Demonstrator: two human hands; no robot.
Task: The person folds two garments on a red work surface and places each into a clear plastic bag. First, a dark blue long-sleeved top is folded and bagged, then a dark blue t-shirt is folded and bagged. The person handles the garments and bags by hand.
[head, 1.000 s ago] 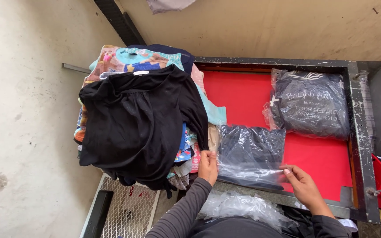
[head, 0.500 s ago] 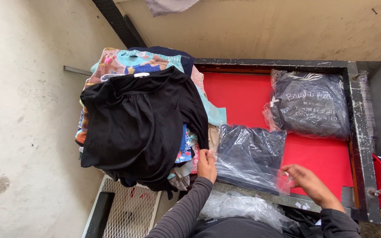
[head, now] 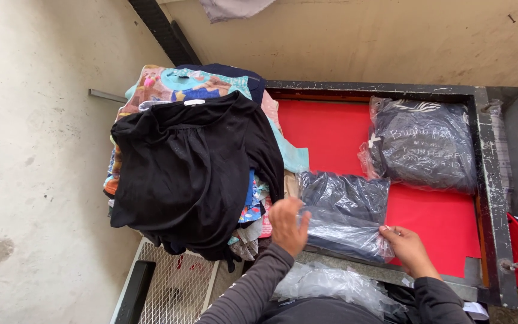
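I see the clear plastic bag holding a dark folded garment (head: 343, 216) lying at the near edge of the red table top (head: 331, 129), directly ahead of both hands. Its long axis runs left to right, parallel to that near edge, so the two hands bracket its ends.

Left hand (head: 288, 225): raised at the bag's left end, fingers spread open; contact with the film cannot be confirmed from this view. Right hand (head: 407, 249): at the bag's near right corner, thumb and fingers pinched on the plastic film there. The hands are apart, one at each end. The right hand alone has a firm hold.

Materials:
- Bag film: thin, glossy, wrinkled, reflective; it will slide and crumple easily.
- Contents: soft dark fabric, folded flat into a rough rectangle.
- Table: red, smooth, flat surface inside a worn dark metal frame (head: 487, 180) with chipped paint.

Surroundings:
- A second packed bag with a dark printed garment (head: 424, 144) lies at the far right corner, well apart.
- A tall pile of loose garments (head: 211, 90) stands at the left edge, topped by a black top (head: 193, 168) that drapes over the side, just beside the left hand.
- More crumpled clear plastic (head: 331, 285) sits below the near edge, close to my body.
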